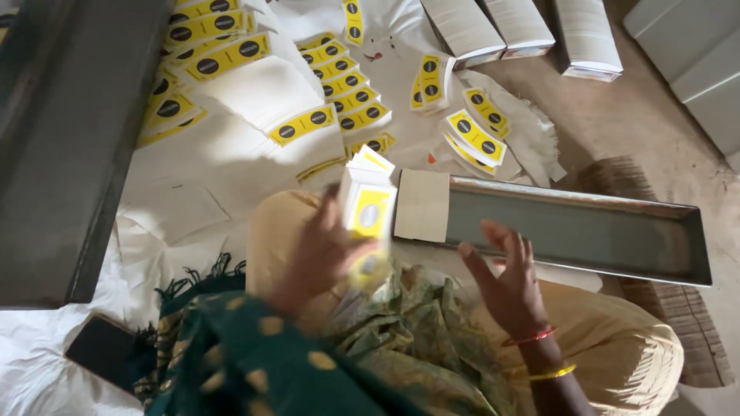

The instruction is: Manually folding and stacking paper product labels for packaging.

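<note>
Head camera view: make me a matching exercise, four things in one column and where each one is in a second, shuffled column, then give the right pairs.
Things
1. stack of yellow and white cards
2. metal tray
3. dark phone
4. cardboard piece

Places
A. on the white sheet at the lower left, beside the green cloth
B. held up in the left hand
C. lying over the tray's left end
D. on the floor beyond the open right hand

Pairs: 1-B, 2-D, 3-A, 4-C
</note>
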